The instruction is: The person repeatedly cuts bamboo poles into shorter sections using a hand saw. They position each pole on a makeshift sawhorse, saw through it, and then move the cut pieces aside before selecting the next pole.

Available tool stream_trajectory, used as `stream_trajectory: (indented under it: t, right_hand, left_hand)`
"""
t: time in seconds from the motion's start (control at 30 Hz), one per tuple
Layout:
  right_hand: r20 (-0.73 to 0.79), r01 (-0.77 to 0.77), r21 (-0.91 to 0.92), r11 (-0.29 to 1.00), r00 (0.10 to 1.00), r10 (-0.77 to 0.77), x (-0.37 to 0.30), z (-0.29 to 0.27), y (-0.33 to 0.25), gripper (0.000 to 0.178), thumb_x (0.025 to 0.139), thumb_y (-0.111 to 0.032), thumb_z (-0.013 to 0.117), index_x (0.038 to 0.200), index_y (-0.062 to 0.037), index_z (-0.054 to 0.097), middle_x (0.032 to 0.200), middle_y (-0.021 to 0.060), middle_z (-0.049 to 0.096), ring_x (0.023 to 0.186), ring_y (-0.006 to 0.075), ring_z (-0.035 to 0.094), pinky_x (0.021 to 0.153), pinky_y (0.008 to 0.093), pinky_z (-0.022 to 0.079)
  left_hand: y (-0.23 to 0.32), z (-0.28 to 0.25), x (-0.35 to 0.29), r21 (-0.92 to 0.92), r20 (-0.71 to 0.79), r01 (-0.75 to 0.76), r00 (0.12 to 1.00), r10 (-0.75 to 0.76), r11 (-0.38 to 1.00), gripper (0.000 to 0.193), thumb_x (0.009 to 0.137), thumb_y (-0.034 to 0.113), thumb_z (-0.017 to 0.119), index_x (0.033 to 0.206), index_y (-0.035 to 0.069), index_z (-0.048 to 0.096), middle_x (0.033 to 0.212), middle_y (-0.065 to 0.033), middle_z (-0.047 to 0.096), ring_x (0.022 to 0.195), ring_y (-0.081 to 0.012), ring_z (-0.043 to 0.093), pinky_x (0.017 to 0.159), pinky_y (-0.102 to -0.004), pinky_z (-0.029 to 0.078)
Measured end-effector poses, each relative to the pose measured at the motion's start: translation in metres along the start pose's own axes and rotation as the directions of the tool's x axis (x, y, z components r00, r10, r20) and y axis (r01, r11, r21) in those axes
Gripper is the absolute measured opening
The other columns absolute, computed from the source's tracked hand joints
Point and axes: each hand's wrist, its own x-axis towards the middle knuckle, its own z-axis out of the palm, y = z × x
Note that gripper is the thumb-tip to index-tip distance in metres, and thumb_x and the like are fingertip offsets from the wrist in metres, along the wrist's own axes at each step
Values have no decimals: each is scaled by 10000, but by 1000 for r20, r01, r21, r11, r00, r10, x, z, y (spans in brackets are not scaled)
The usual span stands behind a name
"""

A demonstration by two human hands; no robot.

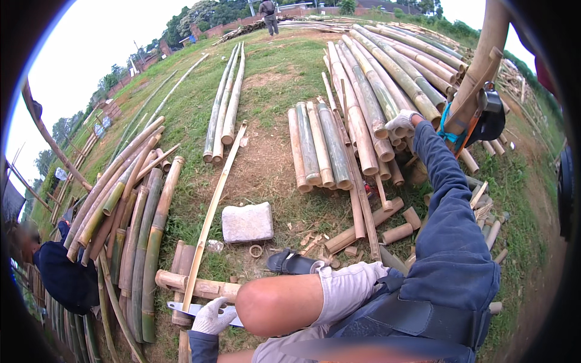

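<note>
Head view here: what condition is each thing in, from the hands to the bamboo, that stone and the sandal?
Left hand: gloved, gripping a blade handle.
Blade: flat across the short bamboo log.
Thin bamboo strip: split, leaning on that log.
Right hand: gloved, arm stretched out, resting on the end of a pole in the big stack.
Stone block: lying flat on the ground.
Sandal: off the foot, on the dirt.
</note>
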Motion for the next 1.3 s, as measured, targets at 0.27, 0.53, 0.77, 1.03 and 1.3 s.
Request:
stream_trajectory:
  t: [0.27,0.53,0.77,1.03,1.3]
  right_hand:
    - [-119,725,-397,563,568,-814,4,10,70,892,795,-39,895,1619,-137,569,1532,152,686,1386,270,679,1190,355,535]
    - [18,38,991,128,913,-407,-9,93,54,514,1006,-309,832,1414,-72,628,1169,133,721,1060,307,705,812,382,660]
    - [228,-458,856,-240,751,-619,-110,153,26,496,1076,-335,761,1421,-18,596,1241,190,669,1113,389,671,775,357,645]
    - [215,-608,783,-131,462,-860,-228,219,-6,558,1130,-376,674,1503,18,543,1349,220,662,1180,396,676,934,428,630]
    - [379,-632,768,104,317,-870,-352,247,-86,445,1124,-320,706,1438,-12,643,1227,136,744,1113,273,742,942,399,627]
  left_hand:
    - [-22,10,-9,-75,-32,-11,999,9,997,680,886,377,915,1391,-22,697,1160,-193,803,959,-262,800,859,-390,643]
    - [-16,5,-11,-94,-2,13,1000,-13,996,602,925,304,865,1405,-13,688,1182,-163,795,961,-238,769,881,-369,627]
    - [-7,3,-7,-216,-15,41,999,-45,976,568,959,207,834,1450,-24,665,1241,-180,788,1079,-264,786,935,-391,625]
    - [130,-51,46,-167,-248,-67,968,24,984,577,960,75,838,1496,-13,647,1331,-161,763,1225,-247,741,1095,-399,578]
    - [284,-80,134,-550,-62,-159,987,149,820,685,1104,406,700,1612,-16,516,1334,-216,743,1239,-272,700,1090,-381,548]
